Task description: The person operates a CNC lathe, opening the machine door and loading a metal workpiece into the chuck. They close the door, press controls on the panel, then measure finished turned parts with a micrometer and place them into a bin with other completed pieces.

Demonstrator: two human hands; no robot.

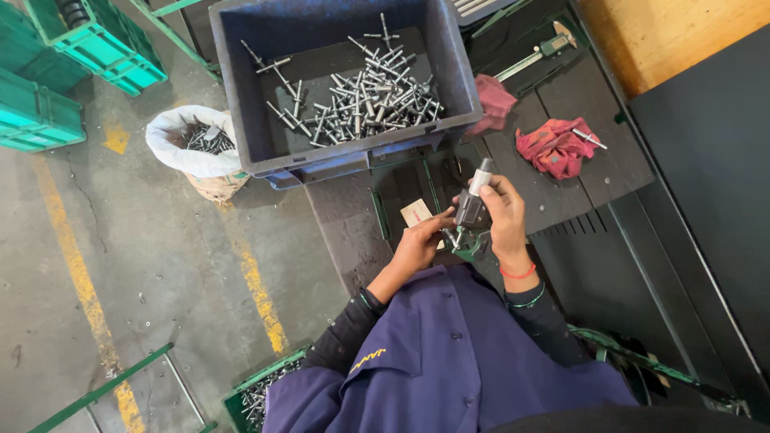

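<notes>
— What lies on the left?

— Green crates (48, 72) on the floor, then a white sack (192, 148) of metal pins.

— And the centre?

— A dark blue bin (449, 72) of steel pins (369, 100) sits on the desk (577, 184). Just below it, the left hand (417, 244) pinches a small part against the micrometer (469, 212); the right hand (505, 220) is wrapped tight around its body.

— Further right?

— Red rags (553, 144) and a caliper (533, 56).

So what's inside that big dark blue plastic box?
The big dark blue plastic box holds a heap of shiny grey metal pins, some scattered loose on its dark floor. Whatever lies beneath the heap is covered.
</notes>
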